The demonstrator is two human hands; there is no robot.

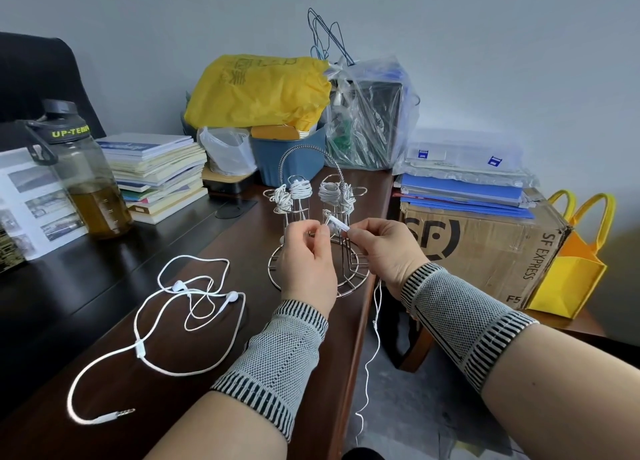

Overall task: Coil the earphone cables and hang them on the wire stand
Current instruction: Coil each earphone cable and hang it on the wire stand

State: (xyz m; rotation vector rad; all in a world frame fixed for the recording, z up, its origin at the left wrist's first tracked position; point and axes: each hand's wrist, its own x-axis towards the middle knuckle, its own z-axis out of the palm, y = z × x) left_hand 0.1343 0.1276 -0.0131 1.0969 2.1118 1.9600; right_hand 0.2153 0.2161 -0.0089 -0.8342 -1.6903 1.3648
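Left hand (306, 251): your grip is curled narrow in front of the silver wire stand (313, 238); it seems to pinch the thin white cable, though the fingers hide it.
Right hand (377, 248): your grip pinches a white earphone cable (375, 324) near its plug; the rest trails off the dark wooden worktop (242, 238) edge.
Stand: white coiled bundles (300, 190) hang on its upper loops.
Loose white earphones (180, 321): uncoiled on the worktop, left of your hands.

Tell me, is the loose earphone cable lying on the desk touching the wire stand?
Apart. The head view shows the loose earphone cable lying left of the wire stand, with bare dark desk between the cable's nearest loop and the stand's round base.
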